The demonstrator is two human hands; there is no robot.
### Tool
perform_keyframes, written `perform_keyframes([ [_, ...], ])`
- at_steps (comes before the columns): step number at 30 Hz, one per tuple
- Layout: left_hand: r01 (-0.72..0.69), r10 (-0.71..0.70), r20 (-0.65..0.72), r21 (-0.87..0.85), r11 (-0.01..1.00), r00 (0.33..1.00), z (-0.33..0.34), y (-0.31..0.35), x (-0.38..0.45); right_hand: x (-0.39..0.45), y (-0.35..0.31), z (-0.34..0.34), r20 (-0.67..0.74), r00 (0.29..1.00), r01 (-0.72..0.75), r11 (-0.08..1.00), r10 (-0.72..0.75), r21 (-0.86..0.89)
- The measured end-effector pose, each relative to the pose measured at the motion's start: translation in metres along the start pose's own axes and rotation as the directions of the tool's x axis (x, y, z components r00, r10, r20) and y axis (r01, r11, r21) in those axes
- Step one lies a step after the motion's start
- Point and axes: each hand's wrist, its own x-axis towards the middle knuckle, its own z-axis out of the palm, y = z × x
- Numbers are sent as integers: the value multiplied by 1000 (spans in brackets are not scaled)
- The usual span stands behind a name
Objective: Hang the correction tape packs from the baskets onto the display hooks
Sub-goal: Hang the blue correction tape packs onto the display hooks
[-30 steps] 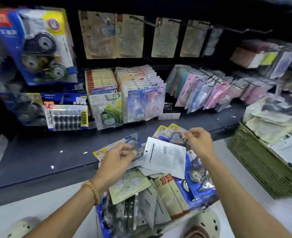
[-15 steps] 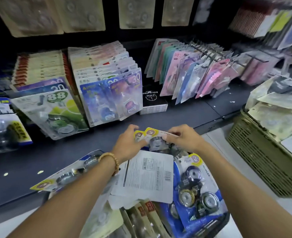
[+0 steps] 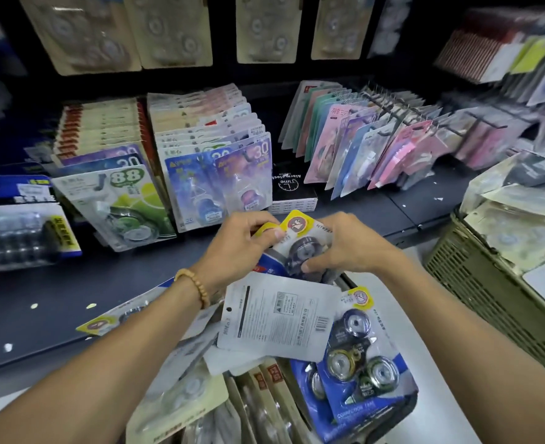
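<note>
We've got both hands on a small stack of packs (image 3: 300, 248), held just above the near basket (image 3: 389, 415): left hand (image 3: 242, 248) curled round the yellow-tab corner, thumb pinching on top; right hand (image 3: 348, 248) wrapped over the far edge, thumb pressed under the blister. So each grip is closed on the stack, nothing else in either. Looks like at least 2 packs fanned together, maybe more, can't tell. Below the grip lies a face-down white pack (image 3: 277, 318), and right of that a blue 3-roll pack (image 3: 357, 363); beyond the grip hang the hooks w/ the 30 packs (image 3: 232, 177). Risks from here, as we judge it: the fanned cards slip apart, so hang holes won't line up and a hook catches only 1; a loose pack drops back into the basket or onto the shelf (image 3: 72, 293); glossy blisters slide under a light pinch. Also possible we pick the wrong hook, since neighbouring rows look alike.
</note>
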Motion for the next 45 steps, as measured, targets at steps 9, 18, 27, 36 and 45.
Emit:
perform_keyframes([
  [9, 99, -97, -136, 7, 995, 986, -37, -17, -52, -13, -40, 19, -13, 999, 46, 997, -47, -55],
  [18, 89, -136, 41, 571, 816, 990, -11, -25, -77, -6, -13, 28, -121, 987, -90, 991, 102, 98],
  [27, 121, -139, 67, 222, 968, 988, 1, -33, -53, -20, 36, 27, -204, 963, -71, 898, 174, 434],
  [36, 271, -261, -178, 31, 962, 949, -32, -18, -58, -50, 24, -31, -504, 845, 166, 809, 178, 564],
  [45, 265, -249, -289, 19, 964, 925, -69, 21, -83, -87, -51, -53, -425, 900, 285, 602, 100, 746],
])
